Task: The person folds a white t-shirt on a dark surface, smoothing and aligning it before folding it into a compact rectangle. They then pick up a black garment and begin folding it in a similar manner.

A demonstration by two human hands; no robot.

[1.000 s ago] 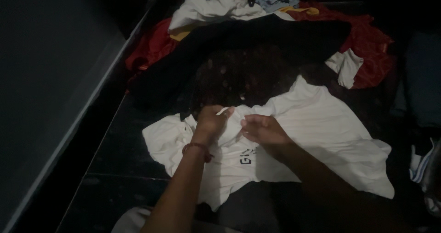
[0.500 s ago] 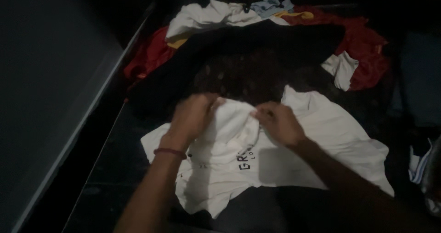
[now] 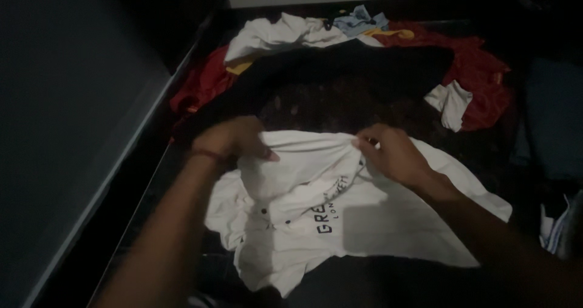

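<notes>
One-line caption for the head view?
Both hands, left hand and right hand, grip a white shirt beside piled clothes.

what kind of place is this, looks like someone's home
Probably a dim room in a home, on a dark floor or bed by a wall; hard to tell which. Both hands, left hand and right hand, grip a white shirt, with a loose pile of clothes behind it.

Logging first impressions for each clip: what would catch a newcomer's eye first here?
The white shirt with dark lettering, spread on the dark floor at centre, stands out most in the dim scene. The left hand and the right hand both grip its upper edge, lifting it into a ridge between them. Behind it lies a heap of clothes: a black garment, red cloth and a crumpled white piece.
</notes>
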